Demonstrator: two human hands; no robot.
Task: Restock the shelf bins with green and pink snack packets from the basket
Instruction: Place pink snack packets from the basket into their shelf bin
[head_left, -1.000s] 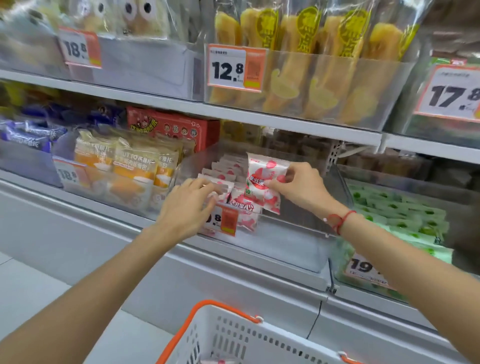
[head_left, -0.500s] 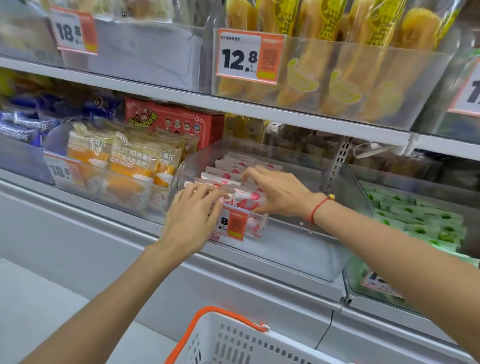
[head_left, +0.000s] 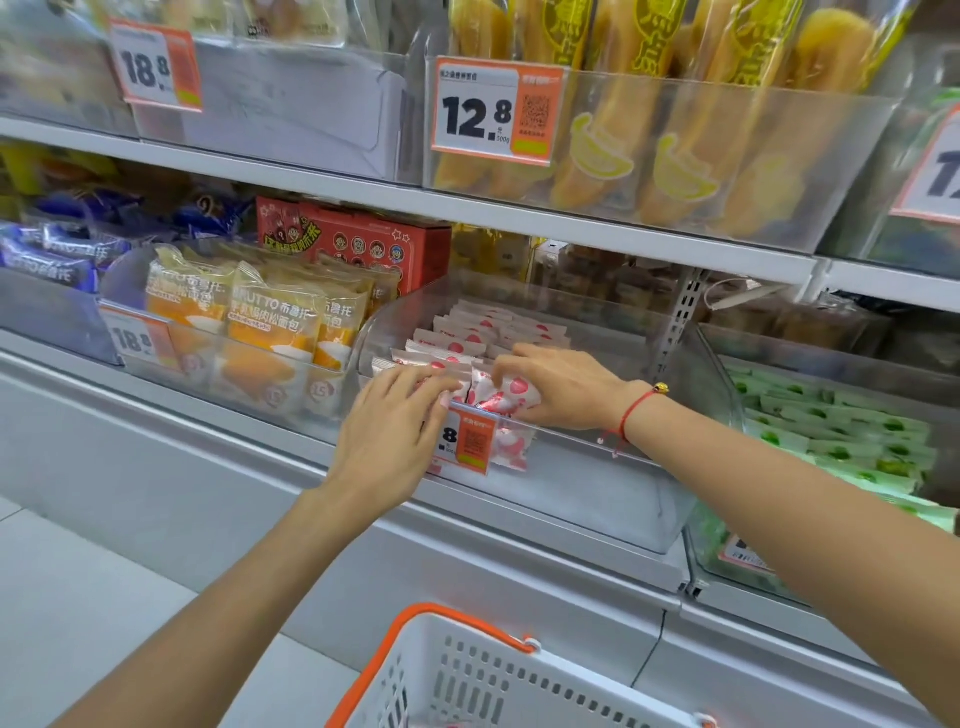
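Shelving carries clear plastic bins on two levels. On the upper shelf (head_left: 519, 208) a bin of long yellow bread sticks (head_left: 644, 104) stands behind a 12.8 price tag (head_left: 496, 111). Below, orange bread bags (head_left: 270, 322) fill the bin to the left, with a red carton (head_left: 358, 244) behind them. The middle bin (head_left: 597, 499) holds rows of pink snack packets (head_left: 467, 332), white with red-pink spots, standing on edge toward its left half. An orange price tag (head_left: 467, 441) on its front wall covers part of the front packets. The left hand (head_left: 395, 421) lies with straight fingers pressing the front row, its grip released. The right hand (head_left: 561, 387) curls round a pink packet (head_left: 506, 397) at the bin's front edge. Green snack packets (head_left: 841, 431) lie in the bin to the right. A white basket (head_left: 467, 686) with an orange handle sits below the arms.
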